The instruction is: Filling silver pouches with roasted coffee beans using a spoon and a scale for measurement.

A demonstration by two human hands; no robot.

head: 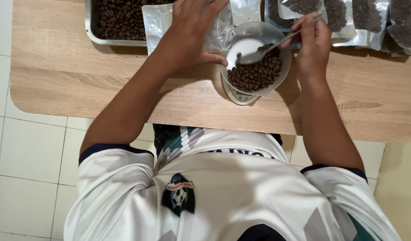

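Note:
A white bowl [243, 42] half full of coffee beans [255, 73] sits tilted on a small scale [239, 97] on the wooden table [80, 76]. My right hand [313, 42] grips a metal spoon [263, 52] whose tip rests in the bowl by the beans. My left hand [192, 31] holds the top of a clear-fronted silver pouch [157, 22] just left of the bowl, thumb near the bowl's rim.
A metal tray [90, 33] of coffee beans stands at the back left. Several filled silver pouches [361, 22] of beans lie along the back right. White floor tiles [27, 156] lie below the table's rounded front edge.

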